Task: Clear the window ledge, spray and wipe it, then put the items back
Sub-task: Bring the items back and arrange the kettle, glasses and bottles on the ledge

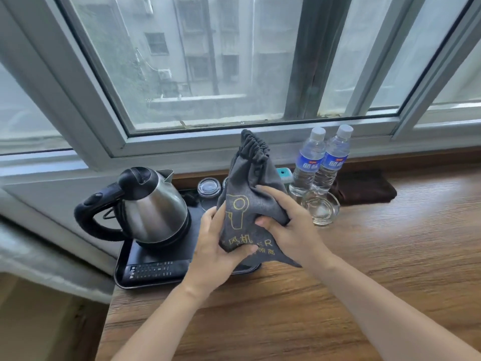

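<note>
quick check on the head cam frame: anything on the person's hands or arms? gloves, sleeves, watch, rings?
Nothing worn that shows. The left hand and right hand are both bare: no gloves, and no rings visible on the fingers in view. Both forearms are bare from the wrist down to the frame's lower edge: no sleeves, watch, bracelet or bands. No markings, tape or cables on either arm.

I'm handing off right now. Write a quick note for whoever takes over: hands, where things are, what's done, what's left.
Left hand and right hand both grip the grey bag, held upright over the tray.
Still on the ledge: kettle and remote on the tray, two bottles, glass ashtray, brown cloth.
Done: nothing cleared yet.
Left: clear everything, spray, wipe, put items back.
</note>
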A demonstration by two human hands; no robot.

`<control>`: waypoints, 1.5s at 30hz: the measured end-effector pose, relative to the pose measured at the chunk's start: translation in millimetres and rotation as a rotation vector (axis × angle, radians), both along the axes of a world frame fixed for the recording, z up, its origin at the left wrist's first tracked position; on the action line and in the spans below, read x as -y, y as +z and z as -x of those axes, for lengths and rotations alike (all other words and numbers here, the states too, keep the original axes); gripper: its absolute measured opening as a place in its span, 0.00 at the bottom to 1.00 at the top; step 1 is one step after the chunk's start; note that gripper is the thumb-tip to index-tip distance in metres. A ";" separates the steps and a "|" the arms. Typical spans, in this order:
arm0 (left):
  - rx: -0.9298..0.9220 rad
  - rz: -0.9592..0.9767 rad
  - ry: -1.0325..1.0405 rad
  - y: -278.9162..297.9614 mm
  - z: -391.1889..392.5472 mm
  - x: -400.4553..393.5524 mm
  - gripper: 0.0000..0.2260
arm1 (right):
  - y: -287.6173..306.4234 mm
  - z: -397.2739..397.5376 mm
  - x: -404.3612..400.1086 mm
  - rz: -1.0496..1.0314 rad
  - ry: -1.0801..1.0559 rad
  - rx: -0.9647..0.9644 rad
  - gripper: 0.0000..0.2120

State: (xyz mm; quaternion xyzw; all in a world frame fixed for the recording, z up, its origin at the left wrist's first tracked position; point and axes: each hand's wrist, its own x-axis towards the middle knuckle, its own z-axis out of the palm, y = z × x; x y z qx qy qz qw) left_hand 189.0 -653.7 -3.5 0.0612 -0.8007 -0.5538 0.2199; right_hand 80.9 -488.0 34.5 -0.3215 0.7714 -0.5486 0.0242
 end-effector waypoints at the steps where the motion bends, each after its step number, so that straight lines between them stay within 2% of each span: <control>1: 0.010 0.007 0.042 -2.0 -2.4 3.7 0.41 | -3.3 0.6 11.0 -0.019 0.027 0.021 0.27; 4: 0.056 0.035 0.157 -6.8 -7.4 14.4 0.40 | -12.9 5.0 40.6 -0.068 0.064 0.056 0.27; 7: 0.137 -0.005 0.205 -6.8 -7.4 27.7 0.49 | -21.8 8.9 61.3 -0.139 0.081 0.105 0.29; 10: 0.227 0.038 0.168 -8.7 -4.7 41.7 0.54 | -35.8 14.4 71.6 -0.164 0.097 0.171 0.29; 14: 0.336 0.117 0.122 -13.4 -1.4 50.4 0.52 | -45.0 20.2 74.6 -0.144 0.100 0.210 0.27; 22: 0.418 0.112 0.114 -21.6 7.1 59.6 0.54 | -52.2 29.6 77.5 -0.175 0.035 0.247 0.26; 28: 0.489 0.136 0.107 -23.7 12.7 58.2 0.59 | -62.7 34.9 72.3 -0.191 -0.043 0.261 0.26; 31: 0.488 0.105 0.078 -26.1 5.4 62.3 0.61 | -62.1 36.0 68.7 -0.236 -0.093 0.216 0.27; 35: 0.464 0.077 0.011 -30.4 -8.9 69.8 0.59 | -62.0 23.1 62.6 -0.303 -0.149 0.037 0.31; 38: 0.457 0.099 -0.040 -34.4 -15.2 71.6 0.61 | -64.2 8.9 52.8 -0.372 -0.115 -0.328 0.34; 40: 0.447 0.129 -0.050 -38.2 -16.8 71.8 0.62 | -67.0 4.9 45.8 -0.437 0.046 -0.507 0.36; 43: 0.445 0.154 -0.045 -40.3 -18.6 71.1 0.63 | -72.0 1.7 41.3 -0.535 0.303 -0.365 0.44; 45: 0.444 0.156 -0.046 -39.4 -21.2 71.3 0.62 | -77.3 4.1 40.4 -0.547 0.360 -0.286 0.46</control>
